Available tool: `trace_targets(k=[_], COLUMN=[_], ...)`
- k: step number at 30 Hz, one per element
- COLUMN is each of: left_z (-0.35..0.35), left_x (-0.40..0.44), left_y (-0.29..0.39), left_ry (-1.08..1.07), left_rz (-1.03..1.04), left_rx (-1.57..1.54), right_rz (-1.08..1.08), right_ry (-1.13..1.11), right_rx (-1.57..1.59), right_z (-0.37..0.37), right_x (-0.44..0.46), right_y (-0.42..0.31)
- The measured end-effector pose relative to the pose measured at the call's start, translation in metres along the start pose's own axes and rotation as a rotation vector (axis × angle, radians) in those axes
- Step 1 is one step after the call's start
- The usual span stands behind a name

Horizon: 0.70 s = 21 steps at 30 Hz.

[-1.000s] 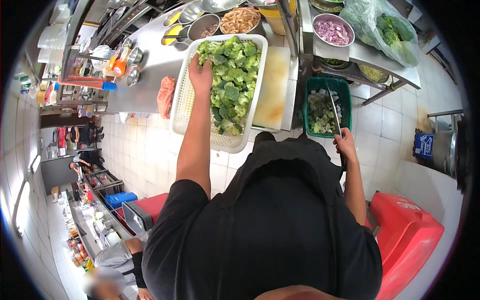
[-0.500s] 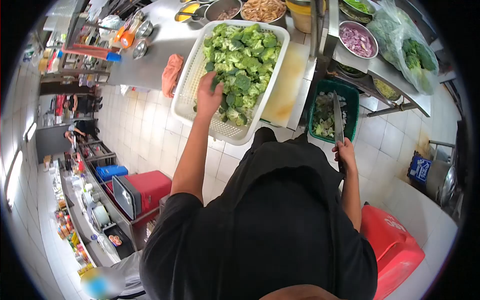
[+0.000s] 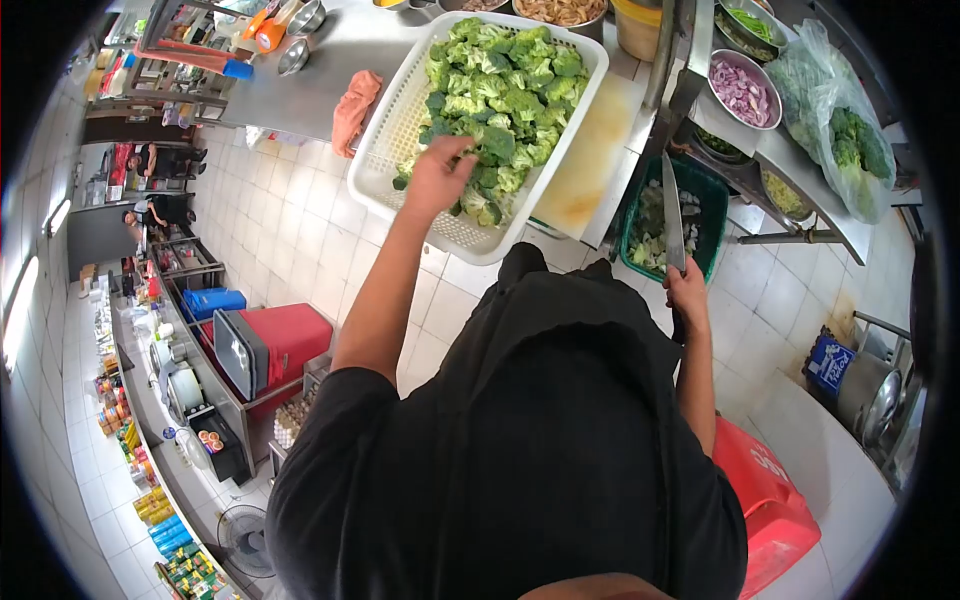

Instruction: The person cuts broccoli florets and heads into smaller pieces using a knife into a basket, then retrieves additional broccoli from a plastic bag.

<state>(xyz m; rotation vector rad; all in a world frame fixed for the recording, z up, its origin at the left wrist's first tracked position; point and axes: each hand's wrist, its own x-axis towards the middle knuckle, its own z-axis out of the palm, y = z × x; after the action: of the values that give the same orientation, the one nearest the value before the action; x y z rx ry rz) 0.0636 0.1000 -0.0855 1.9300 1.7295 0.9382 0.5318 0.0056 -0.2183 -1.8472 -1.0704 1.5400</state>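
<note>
Cut broccoli florets [image 3: 510,90] fill much of a white perforated basket [image 3: 372,165] on the steel counter. Over the basket's near part is my left hand [image 3: 440,177], its fingers curled at the broccoli; whether it pinches a floret is hard to see. My right hand [image 3: 687,295] is closed around the handle of a large knife [image 3: 673,215]. The blade points away from me, above a green bin [image 3: 712,225] holding pale and green scraps. A stained cutting board [image 3: 590,160] lies right of the basket.
An orange cloth [image 3: 355,112] lies left of the basket. At the right are a bowl of chopped purple onion [image 3: 743,92] and a plastic bag of broccoli [image 3: 858,150]. A red bin [image 3: 765,510] stands beside me. Two people [image 3: 165,160] are far left.
My left hand has moved from the basket's far left part toward its near part. The knife stays in my right hand. The view has shifted, and the person at the lower left is out of sight.
</note>
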Motion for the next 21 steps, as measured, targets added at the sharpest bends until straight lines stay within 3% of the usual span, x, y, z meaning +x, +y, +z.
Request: trace_targets(k=[4,10,14,16,18,21], left_z=[-0.035,-0.074,-0.068,-0.056,-0.047,-0.044], left_x=[0.005,-0.011,-0.041,-0.056,-0.063,-0.062], left_y=[-0.020,-0.047,-0.068,-0.062,-0.061,-0.032], left_ry=[0.254,0.397,0.386,0.339,0.334,0.323], left_rz=[0.020,-0.108,-0.207,-0.230,-0.077,-0.193], left_rx=[0.131,0.176,0.110,0.217,0.271,0.277], right_rz=[0.004,0.001,-0.025,-0.025,-0.026,-0.025], right_ry=[0.018,0.046,0.036,0.036,0.040,0.045], right_rx=[0.034,0.060,0.084,0.071,0.064,0.062], right_z=[-0.001,-0.006,-0.006,-0.003,0.000,0.009], right_x=[-0.008,-0.007,-0.007,-0.005,-0.004,-0.010], right_y=[0.004,0.006,0.003,0.003,0.001,-0.009])
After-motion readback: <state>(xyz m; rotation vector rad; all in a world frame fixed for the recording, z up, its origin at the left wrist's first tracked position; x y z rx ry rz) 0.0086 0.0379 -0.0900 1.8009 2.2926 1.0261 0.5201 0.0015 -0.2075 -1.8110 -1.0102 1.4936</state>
